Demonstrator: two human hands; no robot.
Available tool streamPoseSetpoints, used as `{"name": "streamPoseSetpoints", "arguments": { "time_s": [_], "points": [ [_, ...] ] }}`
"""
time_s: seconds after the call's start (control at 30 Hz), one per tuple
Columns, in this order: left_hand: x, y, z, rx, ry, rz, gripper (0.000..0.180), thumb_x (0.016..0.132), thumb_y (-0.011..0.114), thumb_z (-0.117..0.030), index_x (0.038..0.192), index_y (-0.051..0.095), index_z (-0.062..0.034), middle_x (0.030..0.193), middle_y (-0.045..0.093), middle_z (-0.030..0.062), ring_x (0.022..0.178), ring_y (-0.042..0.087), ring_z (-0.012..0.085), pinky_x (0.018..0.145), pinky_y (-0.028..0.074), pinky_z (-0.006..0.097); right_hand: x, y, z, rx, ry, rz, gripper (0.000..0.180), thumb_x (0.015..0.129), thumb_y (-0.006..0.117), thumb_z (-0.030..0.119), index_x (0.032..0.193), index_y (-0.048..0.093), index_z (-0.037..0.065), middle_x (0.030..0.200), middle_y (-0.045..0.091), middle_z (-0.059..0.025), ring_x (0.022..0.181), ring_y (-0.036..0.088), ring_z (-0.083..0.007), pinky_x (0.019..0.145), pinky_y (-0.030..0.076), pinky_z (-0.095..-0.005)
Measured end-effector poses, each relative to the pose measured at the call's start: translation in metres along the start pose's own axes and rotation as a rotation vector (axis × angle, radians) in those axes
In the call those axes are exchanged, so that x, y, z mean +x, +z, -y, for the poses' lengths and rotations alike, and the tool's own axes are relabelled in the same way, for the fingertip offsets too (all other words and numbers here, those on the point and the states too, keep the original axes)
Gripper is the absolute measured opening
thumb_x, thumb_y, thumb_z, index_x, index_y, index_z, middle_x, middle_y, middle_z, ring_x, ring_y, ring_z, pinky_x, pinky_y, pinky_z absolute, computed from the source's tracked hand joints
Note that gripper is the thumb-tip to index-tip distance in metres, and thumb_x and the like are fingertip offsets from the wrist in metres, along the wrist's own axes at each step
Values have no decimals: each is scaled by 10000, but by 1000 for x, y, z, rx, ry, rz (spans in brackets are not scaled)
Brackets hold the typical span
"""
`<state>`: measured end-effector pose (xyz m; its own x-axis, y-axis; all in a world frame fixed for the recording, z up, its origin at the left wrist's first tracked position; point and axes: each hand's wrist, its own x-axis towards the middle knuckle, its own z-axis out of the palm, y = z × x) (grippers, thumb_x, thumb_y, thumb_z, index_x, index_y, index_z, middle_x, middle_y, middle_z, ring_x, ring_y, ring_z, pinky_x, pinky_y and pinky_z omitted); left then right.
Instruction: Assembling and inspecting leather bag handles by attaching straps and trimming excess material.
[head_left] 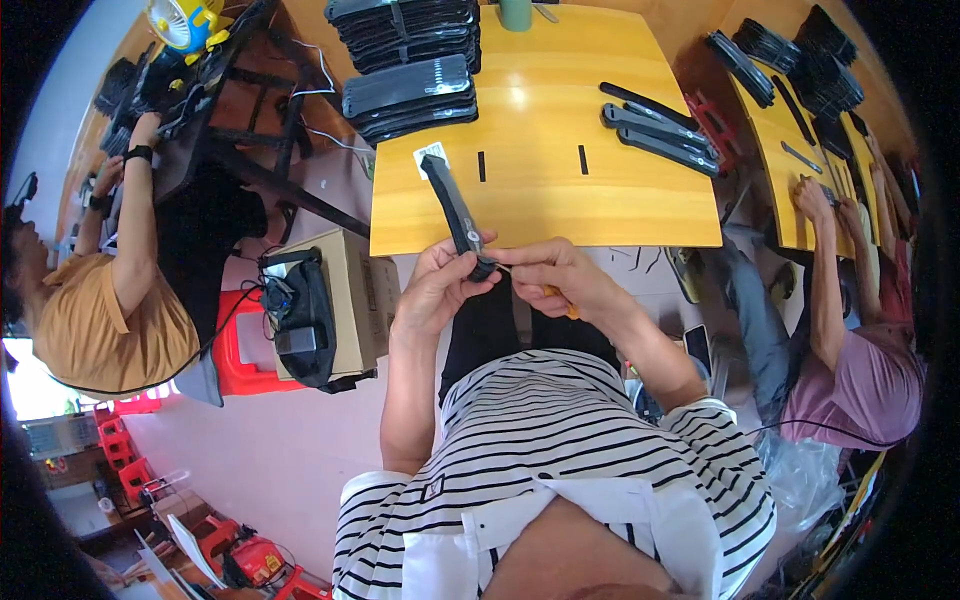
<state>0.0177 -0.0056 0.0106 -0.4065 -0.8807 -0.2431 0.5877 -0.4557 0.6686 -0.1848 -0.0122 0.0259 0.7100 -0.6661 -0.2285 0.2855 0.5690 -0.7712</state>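
Left hand [437, 290]: clasps black handle [456, 212] at its near end.
Right hand [555, 275]: pinches small orange-handled tool [556, 296], touching handle's near end.
Handle axis: slants away-left over worktop [560, 190] edge.

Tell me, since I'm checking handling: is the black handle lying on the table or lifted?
Lifted: left hand grips the black handle above the table edge.

Long black handle piece [457, 212], tilted, lower end gripped; small orange-handled tool [553, 292] at that end, mostly hidden.
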Motion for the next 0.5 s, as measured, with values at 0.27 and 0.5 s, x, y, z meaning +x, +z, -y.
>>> {"name": "streamPoseSetpoints", "arguments": {
  "time_s": [0.27,0.5],
  "points": [
    [4,1,5,16,8,-76,304,833,565,-74,1099,506,61,928,615,113,773,642,208,666,570,271,2,8,-16,-735,-475,-177,360,877,435,14,1225,508,74,592,435,15,499,384,-56,470,326,-180],
    [6,0,7,103,5,-92,292,835,562,-72,1091,507,57,925,614,110,771,641,206,693,564,290,4,4,-19,-686,-507,-245,350,855,462,-15,1181,550,77,613,447,5,523,383,-74,496,357,-201]
  ]
}}
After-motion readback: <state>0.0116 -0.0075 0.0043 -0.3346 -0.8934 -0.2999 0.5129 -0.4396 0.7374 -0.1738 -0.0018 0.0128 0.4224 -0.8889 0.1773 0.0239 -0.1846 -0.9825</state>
